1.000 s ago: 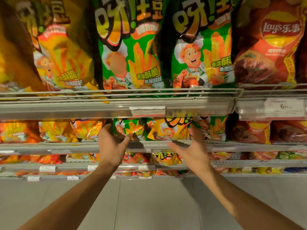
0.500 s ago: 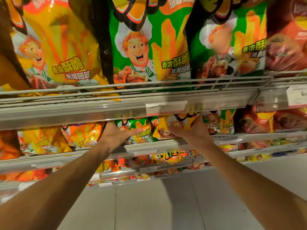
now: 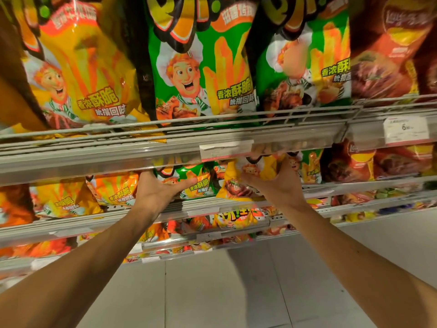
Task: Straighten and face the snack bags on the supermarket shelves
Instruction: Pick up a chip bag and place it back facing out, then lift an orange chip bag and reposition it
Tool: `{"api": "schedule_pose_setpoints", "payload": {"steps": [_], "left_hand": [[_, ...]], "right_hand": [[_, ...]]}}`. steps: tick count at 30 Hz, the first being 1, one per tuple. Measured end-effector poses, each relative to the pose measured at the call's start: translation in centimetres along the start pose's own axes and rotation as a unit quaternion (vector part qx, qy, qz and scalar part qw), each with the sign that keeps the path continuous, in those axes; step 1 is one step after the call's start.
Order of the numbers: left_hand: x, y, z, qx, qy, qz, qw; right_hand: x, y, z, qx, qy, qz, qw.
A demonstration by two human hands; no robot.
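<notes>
Grey floor tiles (image 3: 212,292) lie nearest under you, and both your bare forearms rise from the lower corners toward the second shelf. Your left hand (image 3: 157,192) reaches palm-up under the upper shelf's front rail (image 3: 99,159); its thumb stretches right across the small green bag (image 3: 196,183), while the fingers go out of sight behind the rail (so you cannot tell how far they curl). Your right hand (image 3: 277,185) grips the small yellow bag (image 3: 241,183), thumb across its front and fingers wrapped behind its upper right side. That bag stands on the second shelf, tilted, just beside the green one and touching it.

Room is tight: the upper rail hangs just over both hands, and the second shelf's front edge (image 3: 212,204) runs right below your wrists. Small orange and yellow bags (image 3: 113,192) crowd the left, and small red bags (image 3: 350,164) fill the right.

Farther up, large bags stand upright behind the top wire fence (image 3: 236,119): a yellow one (image 3: 82,67), two green ones (image 3: 203,72) and a red one (image 3: 387,55). A white price tag (image 3: 405,130) sits on the rail at right.
</notes>
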State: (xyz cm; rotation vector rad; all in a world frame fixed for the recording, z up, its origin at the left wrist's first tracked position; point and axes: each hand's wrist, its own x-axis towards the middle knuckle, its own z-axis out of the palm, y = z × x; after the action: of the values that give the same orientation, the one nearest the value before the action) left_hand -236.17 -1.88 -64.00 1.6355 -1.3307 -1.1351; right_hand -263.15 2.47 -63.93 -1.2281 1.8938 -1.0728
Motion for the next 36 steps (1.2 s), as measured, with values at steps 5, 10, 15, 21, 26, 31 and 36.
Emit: {"api": "schedule_pose_setpoints", "payload": {"steps": [5,10,15,21,26,31,36], "left_hand": [[-0.7,1.1,1.2,-0.02,0.027,-0.01,0.999],[-1.1,2.1,4.3,-0.014,0.018,-0.007,1.0],[-1.7,3.1,8.1,-0.022,0.001,0.025,0.999],[-2.4,3.8,12.6,0.019,0.019,0.05,0.998],[-2.1,5.1,15.6,0.08,-0.005,0.015,0.997],[-1.5,5.9,15.8,0.158,-0.006,-0.036,0.987],[-1.3,5.8,14.2,0.137,-0.067,-0.058,0.987]], "right_hand": [[-2.8,1.4,-2.6,0.011,-0.037,0.035,0.999],[-5.6,4.9,-5.4,0.008,-0.01,0.063,0.998],[-7.7,8.4,-8.3,0.016,0.026,0.097,0.995],[-9.5,9.9,-10.4,-0.003,0.022,0.114,0.993],[-10.5,10.3,-10.7,0.03,-0.01,0.123,0.992],[-11.6,9.8,-10.0,0.073,-0.058,0.126,0.988],[-12.1,8.4,-8.7,0.114,-0.114,0.125,0.979]]}}
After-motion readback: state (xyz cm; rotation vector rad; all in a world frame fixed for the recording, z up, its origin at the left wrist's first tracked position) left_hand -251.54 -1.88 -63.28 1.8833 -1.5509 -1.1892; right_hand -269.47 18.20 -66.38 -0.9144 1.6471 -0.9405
